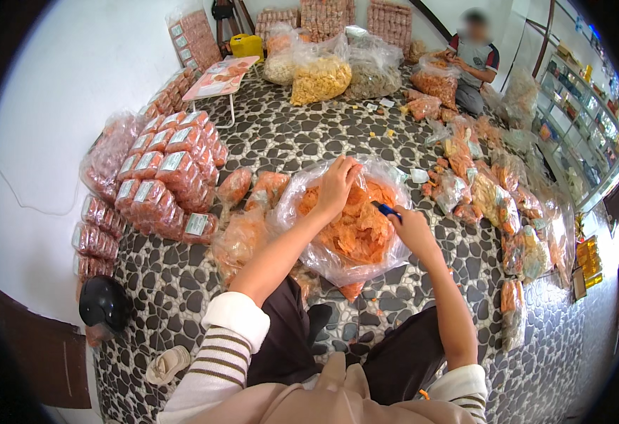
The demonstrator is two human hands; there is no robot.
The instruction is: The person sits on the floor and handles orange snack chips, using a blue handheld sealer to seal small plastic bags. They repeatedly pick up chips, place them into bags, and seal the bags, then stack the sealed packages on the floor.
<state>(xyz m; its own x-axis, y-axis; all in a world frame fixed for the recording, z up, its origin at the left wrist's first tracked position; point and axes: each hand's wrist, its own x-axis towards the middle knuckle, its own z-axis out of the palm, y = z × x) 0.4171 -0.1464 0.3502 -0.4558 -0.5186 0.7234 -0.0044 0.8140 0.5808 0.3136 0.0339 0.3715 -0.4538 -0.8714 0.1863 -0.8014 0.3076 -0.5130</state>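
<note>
A large clear plastic bag (336,270) stands open on the floor before me, full of thin orange chips (362,233). My left hand (337,188) is raised over its far side, fingers pinched on a smaller clear plastic bag (361,192) with orange pieces in it. The lower end of that smaller bag blends with the chips. In my right hand (415,233) is a blue box cutter (386,209), held at the right side of the large bag. Its tip points left, towards the smaller bag; whether it touches the plastic cannot be told.
Filled bags (243,238) lie left of the large bag. Labelled packs (166,169) are stacked further left, near a black helmet (105,305). Snack bags (489,191) line the right. Behind are a folding table (219,79), big sacks (320,79) and a seated person (473,63).
</note>
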